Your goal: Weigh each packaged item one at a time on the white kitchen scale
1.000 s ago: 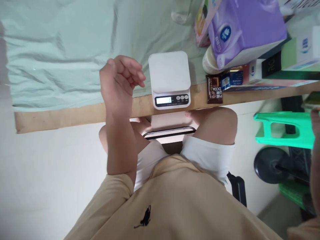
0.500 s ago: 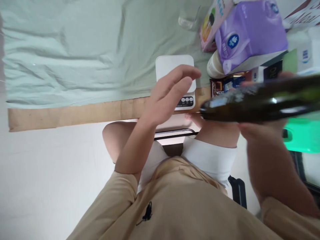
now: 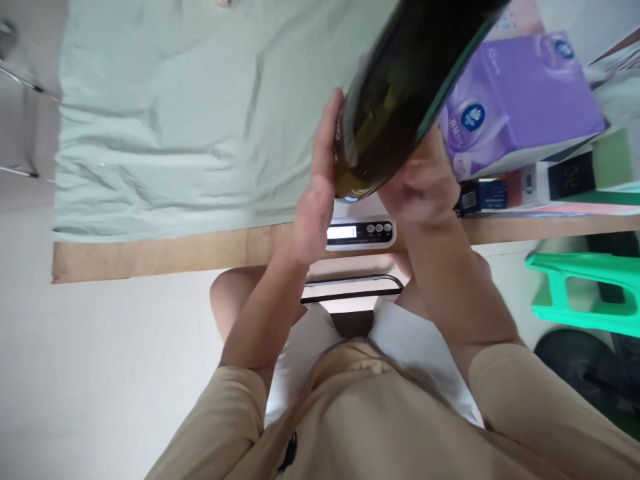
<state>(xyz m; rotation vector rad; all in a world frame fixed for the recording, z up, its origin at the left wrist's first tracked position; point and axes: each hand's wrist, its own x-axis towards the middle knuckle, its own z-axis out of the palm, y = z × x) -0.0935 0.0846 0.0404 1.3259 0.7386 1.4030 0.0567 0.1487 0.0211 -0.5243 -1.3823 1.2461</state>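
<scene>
A dark green glass bottle (image 3: 395,100) leans up to the right in front of me, above a white kitchen scale (image 3: 391,235). Along its lower left side lies my left hand (image 3: 317,207), fingers reaching up against the glass. My right hand (image 3: 425,180) grips the other side low down, its fingers partly hidden and blurred. Bottle and hands cover most of the scale's plate; only its front panel with a lit display and buttons shows. Whether the bottle's base touches the plate I cannot tell.
A purple tissue pack (image 3: 540,100) stands right of the bottle, with small boxes (image 3: 493,193) in front of it. A wrinkled pale green cloth (image 3: 165,127) covers the table, whose wooden edge (image 3: 165,257) faces me. A green plastic stool (image 3: 595,287) stands at the right.
The bottle has come left from the right side and swung from lying level to steeply tilted over the scale. My left hand, free before, now touches it. The view has shifted slightly.
</scene>
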